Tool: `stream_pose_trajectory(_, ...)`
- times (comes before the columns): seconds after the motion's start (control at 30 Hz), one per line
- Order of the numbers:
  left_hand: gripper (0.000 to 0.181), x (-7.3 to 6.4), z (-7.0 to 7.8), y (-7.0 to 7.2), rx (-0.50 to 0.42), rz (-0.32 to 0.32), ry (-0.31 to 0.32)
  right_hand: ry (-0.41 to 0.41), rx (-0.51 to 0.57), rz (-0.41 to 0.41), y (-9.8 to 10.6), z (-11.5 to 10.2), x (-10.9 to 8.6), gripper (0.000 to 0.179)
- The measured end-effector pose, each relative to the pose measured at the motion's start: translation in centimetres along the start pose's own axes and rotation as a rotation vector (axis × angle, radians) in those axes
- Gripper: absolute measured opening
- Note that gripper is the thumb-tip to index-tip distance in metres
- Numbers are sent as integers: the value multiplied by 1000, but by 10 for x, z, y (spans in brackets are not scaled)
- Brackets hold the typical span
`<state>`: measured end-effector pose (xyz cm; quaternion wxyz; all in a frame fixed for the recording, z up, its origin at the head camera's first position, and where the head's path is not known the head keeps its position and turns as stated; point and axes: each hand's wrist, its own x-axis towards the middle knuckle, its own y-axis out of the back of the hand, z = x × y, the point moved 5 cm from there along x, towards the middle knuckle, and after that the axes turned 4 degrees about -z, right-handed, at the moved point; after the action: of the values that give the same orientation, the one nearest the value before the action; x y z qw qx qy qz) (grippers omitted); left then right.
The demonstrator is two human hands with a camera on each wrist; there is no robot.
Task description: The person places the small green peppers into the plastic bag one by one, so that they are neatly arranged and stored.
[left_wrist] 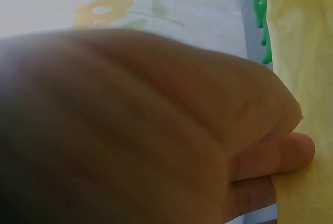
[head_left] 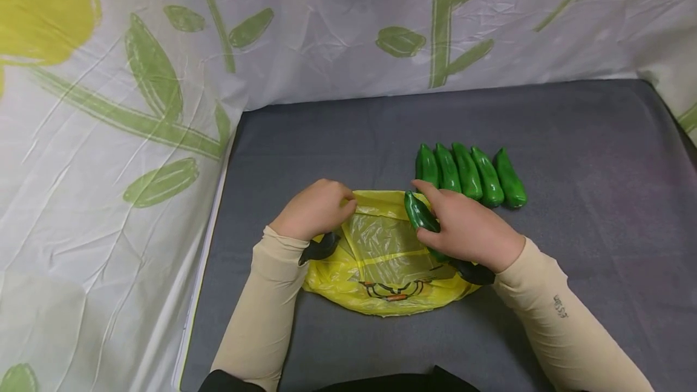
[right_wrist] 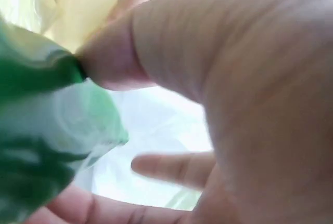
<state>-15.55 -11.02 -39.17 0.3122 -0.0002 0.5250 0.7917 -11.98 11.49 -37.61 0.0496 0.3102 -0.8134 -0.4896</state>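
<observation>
As one green pepper [head_left: 420, 212] is grasped between the thumb and fingers of the right hand [head_left: 469, 222], its tapered tip projects to the left of that grip, above the mouth of a yellow bag [head_left: 339, 293]. In the right wrist view, the thumb tip presses one side of the pepper, a finger lies beneath it, and another finger stands apart. The bag rests below and between the two hands. Fingers of the left hand [head_left: 318, 207] pinch its far left rim; the left wrist view shows a fingertip against the yellow film. Nearer the wearer than either set of fingers, the bag bears a black and orange print [head_left: 394, 292].

Just beyond the right fingers lies a row of five peppers [head_left: 466, 171], side by side, tips pointing away; the rightmost sits slightly apart. The right hand partly covers the leftmost, and contact between them cannot be judged. Behind the fingers, beige sleeves [head_left: 274, 301] reach the wrists, each with a black piece [head_left: 320, 247] on its underside. The grey tabletop [head_left: 321, 144] extends around both hands. Farthest from the fingers hangs white cloth [head_left: 316, 29] patterned with yellow flowers and green leaves.
</observation>
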Motion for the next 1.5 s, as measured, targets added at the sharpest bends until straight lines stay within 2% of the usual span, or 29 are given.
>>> stream_pose_trajectory(0.23,35,0,0,1,-6,2,11,-22,-54,-66,-16,-3,2,87)
stream_pose_trajectory(0.47,32,0,-1,1,0,8,16,-41,-94,-33,-25,-4,6,95)
stream_pose_trajectory(0.57,31,1,0,2,4,5,12,-46,-78,-29,-32,-4,8,98)
stream_pose_trajectory(0.73,37,4,2,1,7,-4,-7,-98,-50,-19,-40,1,9,100)
stream_pose_trajectory(0.9,34,1,0,0,-2,2,8,-116,-44,-9,-44,3,10,103)
stream_pose_trajectory(1.1,38,0,-1,-1,-12,10,2,-149,-24,-11,-47,4,7,105)
stream_pose_trajectory(1.33,46,2,-1,-1,-17,-4,-49,-181,-42,-6,-39,5,-1,101)
stream_pose_trajectory(1.5,28,-5,-11,-1,-22,2,-33,-231,-46,-23,-26,7,-5,102)
